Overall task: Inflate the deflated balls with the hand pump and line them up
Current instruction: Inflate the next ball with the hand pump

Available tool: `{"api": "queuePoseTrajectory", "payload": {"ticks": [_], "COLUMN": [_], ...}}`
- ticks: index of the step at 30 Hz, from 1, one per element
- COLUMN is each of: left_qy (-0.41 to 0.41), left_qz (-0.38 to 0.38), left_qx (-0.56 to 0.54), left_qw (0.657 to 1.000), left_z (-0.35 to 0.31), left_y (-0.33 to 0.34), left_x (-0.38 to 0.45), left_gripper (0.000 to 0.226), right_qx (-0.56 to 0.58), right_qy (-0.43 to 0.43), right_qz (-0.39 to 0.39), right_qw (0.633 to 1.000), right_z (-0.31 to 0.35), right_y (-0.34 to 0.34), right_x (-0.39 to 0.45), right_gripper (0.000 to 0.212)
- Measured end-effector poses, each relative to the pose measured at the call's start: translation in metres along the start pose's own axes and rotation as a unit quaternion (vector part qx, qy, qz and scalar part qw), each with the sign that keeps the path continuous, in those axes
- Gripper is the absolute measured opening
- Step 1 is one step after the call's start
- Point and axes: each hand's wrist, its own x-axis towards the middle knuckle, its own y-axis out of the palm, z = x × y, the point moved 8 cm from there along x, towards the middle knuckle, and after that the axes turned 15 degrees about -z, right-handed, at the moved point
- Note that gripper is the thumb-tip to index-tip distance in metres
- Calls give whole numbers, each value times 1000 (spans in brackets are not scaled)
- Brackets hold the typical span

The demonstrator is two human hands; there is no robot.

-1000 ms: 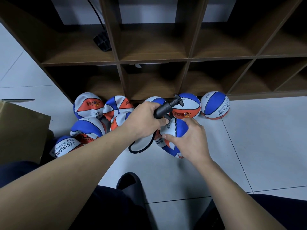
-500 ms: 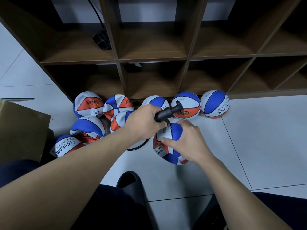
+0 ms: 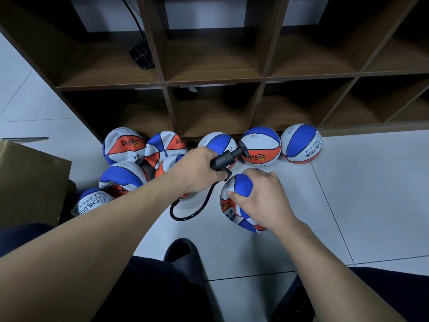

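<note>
My left hand [image 3: 197, 171] grips the barrel of a black hand pump [image 3: 226, 159], its T-handle pointing up and right. The pump's black hose [image 3: 197, 210] loops down over the floor and back up to the ball. My right hand [image 3: 262, 198] holds a limp blue, white and orange ball [image 3: 234, 203] on the floor tiles, fingers curled over its top. The needle end sits at the ball's upper left. Three round balls [image 3: 261, 145] stand in a row against the shelf foot. Several crumpled flat balls [image 3: 124, 145] lie heaped at the left.
A dark wooden cubby shelf [image 3: 213, 77] fills the back, with a black adapter and cable [image 3: 140, 55] in one compartment. A cardboard box [image 3: 30, 180] stands at the left. My black slipper [image 3: 183, 253] and dark trouser legs are at the bottom. White floor tiles [image 3: 359, 205] spread right.
The held ball has shifted slightly down and right under my right hand. The hose loop has swung out wider on the floor. The pump stays in my left hand.
</note>
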Motion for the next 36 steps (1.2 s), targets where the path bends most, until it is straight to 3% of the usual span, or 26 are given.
{"api": "queuePoseTrajectory", "payload": {"ticks": [9, 19, 27, 32, 36], "left_qy": [-14, 56, 107, 75, 61], "left_qz": [3, -7, 11, -10, 1], "left_qx": [-6, 32, 76, 53, 22], "left_qw": [1000, 998, 991, 996, 998], "left_z": [1, -12, -17, -15, -9], "left_y": [12, 17, 17, 3, -1], "left_x": [-5, -11, -14, -4, 1], "left_gripper": [27, 16, 20, 23, 20], "right_qx": [-1, 9, 16, 47, 41], "right_qy": [-13, -27, -12, 25, 27], "right_qz": [-7, -10, 6, -6, 39], "right_qw": [1000, 1000, 1000, 999, 998], "right_z": [-3, -1, 2, -5, -8], "right_y": [8, 5, 10, 8, 11], "right_x": [-5, -2, -8, 0, 2], "right_gripper": [37, 32, 32, 41, 46]}}
